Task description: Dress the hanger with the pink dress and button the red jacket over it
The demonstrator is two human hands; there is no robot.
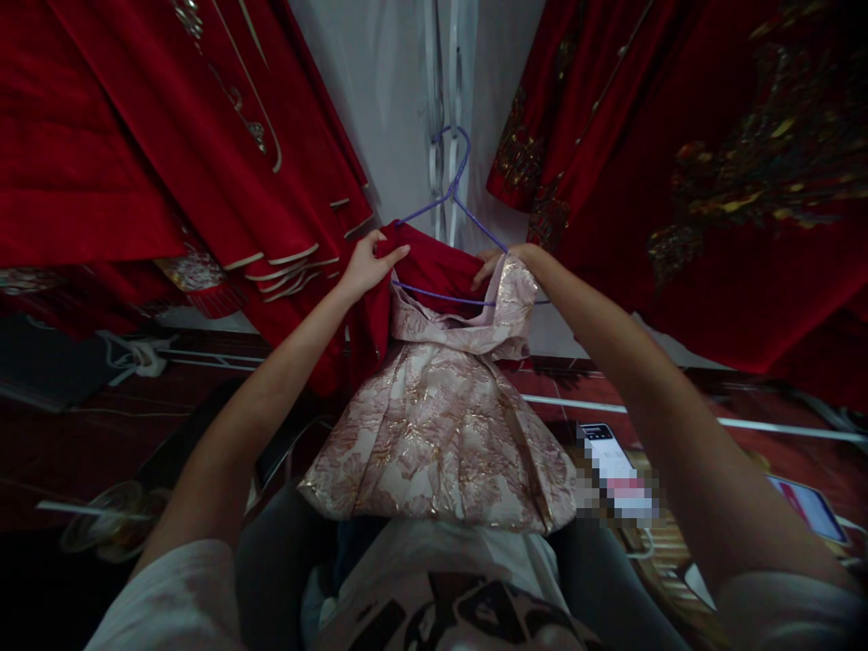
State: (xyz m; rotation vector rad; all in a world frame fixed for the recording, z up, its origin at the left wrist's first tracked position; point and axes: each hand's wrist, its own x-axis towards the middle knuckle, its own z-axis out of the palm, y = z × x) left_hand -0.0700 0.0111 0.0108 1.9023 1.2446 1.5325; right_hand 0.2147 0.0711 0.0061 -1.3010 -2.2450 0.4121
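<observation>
A small pink dress [440,434] with gold brocade hangs in front of me on a purple wire hanger [453,194]. Its inner lining or back is dark red [434,267]. My left hand [366,264] grips the red fabric at the dress's left shoulder. My right hand [505,262] pinches the pink fabric at the right shoulder, by the hanger's arm. Both arms reach forward and up. The hanger's hook hangs against a white wall [386,99].
Large red embroidered garments hang at the left [169,154] and at the right [712,181]. A phone [614,470] lies at the lower right, a second screen [806,506] further right. A plastic cup [115,524] sits at the lower left. White cables [136,354] lie on the dark red floor.
</observation>
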